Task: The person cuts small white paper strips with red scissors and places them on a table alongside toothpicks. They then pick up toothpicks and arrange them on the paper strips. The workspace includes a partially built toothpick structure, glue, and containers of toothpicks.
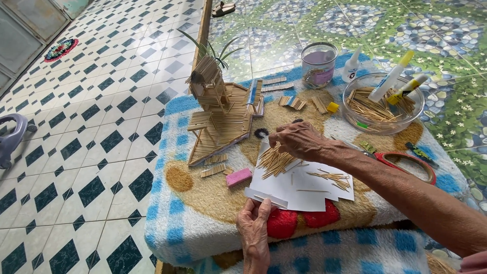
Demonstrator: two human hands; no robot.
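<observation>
The right hand [299,139] is closed loosely over a bundle of toothpicks [274,160], which lies on white paper [304,185] just under its fingers. The left hand [253,228] pinches the paper's near edge. A pink eraser [238,177] lies left of the bundle.

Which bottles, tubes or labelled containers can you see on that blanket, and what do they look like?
Glue bottle: small, white, upright behind the glass bowl.
Glue tube: white with yellow cap, leaning in the bowl.
Second tube: yellow and white, lying in the bowl.
Jar: clear, round, pale purple label, at the far edge.
</observation>
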